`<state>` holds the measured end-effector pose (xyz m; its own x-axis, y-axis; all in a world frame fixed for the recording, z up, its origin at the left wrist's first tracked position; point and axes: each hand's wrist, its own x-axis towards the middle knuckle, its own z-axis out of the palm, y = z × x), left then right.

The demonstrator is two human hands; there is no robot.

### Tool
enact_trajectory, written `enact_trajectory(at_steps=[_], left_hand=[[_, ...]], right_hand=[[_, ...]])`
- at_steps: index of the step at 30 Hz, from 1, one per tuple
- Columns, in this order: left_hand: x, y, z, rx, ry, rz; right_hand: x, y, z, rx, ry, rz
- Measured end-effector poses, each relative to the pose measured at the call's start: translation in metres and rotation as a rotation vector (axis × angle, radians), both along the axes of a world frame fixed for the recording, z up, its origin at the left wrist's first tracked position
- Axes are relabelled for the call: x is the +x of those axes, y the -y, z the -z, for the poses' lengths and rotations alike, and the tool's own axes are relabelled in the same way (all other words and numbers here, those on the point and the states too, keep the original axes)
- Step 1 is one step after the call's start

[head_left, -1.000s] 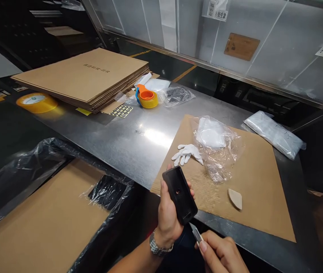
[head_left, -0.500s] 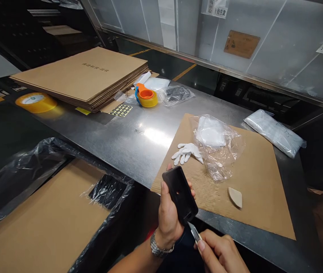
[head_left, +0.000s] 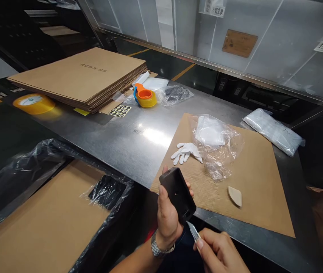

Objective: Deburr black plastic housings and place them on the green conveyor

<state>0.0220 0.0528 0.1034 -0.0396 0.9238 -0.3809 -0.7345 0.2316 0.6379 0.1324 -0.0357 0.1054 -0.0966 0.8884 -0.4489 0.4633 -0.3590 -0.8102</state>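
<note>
A black, shallow, rectangular plastic housing (head_left: 177,195) with a small hole in its floor is gripped in my left hand (head_left: 167,218), thumb along one side and fingers around the other. The housing is tilted in front of the table edge, hollow side towards me. My right hand (head_left: 220,250) is closed on a utility knife (head_left: 193,230), whose blade points up at the lower end of the housing. Whether the blade tip touches the housing I cannot tell. Beyond my hands, a white glove (head_left: 186,152) lies on a cardboard sheet (head_left: 258,167), beside a beige wedge-shaped block (head_left: 234,196).
Clear plastic bags with white contents (head_left: 211,132) lie on the cardboard. A wrapped package (head_left: 273,131) rests at the right. Further left are a tape dispenser (head_left: 145,96), a sticker sheet (head_left: 120,110), stacked cardboard (head_left: 78,79) and a tape roll (head_left: 33,103). A plastic-lined box (head_left: 50,220) stands lower left.
The black housing has tipped slightly in my left hand, showing more of its end wall. The knife stays close to its lower end. The view has shifted a little.
</note>
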Motion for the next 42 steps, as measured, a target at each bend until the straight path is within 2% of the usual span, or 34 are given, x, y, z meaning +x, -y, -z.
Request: enact_trajectory(at_steps=[6, 16, 18, 19, 23, 25, 28, 31, 35, 42], left_hand=[[0.001, 0.001, 0.0, 0.015, -0.009, -0.009], [0.002, 0.002, 0.003, 0.031, 0.001, -0.088], [0.002, 0.001, 0.003, 0.049, 0.034, -0.128], [0.003, 0.001, 0.002, 0.054, 0.051, -0.149], [0.002, -0.001, -0.002, 0.066, 0.066, -0.228], [0.002, -0.001, -0.004, 0.09, 0.048, -0.259], [0.002, -0.001, -0.006, 0.125, 0.013, -0.305], [0.002, -0.001, -0.009, 0.133, -0.019, -0.324], [0.004, -0.002, -0.012, 0.18, -0.075, -0.358], [0.011, -0.003, -0.017, 0.155, -0.144, -0.444]], right_hand=[[0.002, -0.004, -0.005, -0.056, -0.011, -0.082], [-0.002, -0.006, -0.003, -0.071, -0.094, -0.064], [-0.002, -0.006, -0.004, 0.033, 0.015, -0.085], [-0.001, -0.005, -0.004, 0.153, 0.102, -0.091], [-0.002, -0.003, -0.002, 0.835, 0.525, -0.138], [-0.004, -0.002, 0.0, 1.032, 0.726, -0.214], [-0.007, -0.002, 0.002, 1.109, 0.923, -0.317], [-0.009, -0.002, 0.003, 1.128, 0.995, -0.373], [-0.011, -0.002, 0.005, 1.13, 1.018, -0.367], [-0.011, -0.001, 0.006, 1.142, 0.989, -0.344]])
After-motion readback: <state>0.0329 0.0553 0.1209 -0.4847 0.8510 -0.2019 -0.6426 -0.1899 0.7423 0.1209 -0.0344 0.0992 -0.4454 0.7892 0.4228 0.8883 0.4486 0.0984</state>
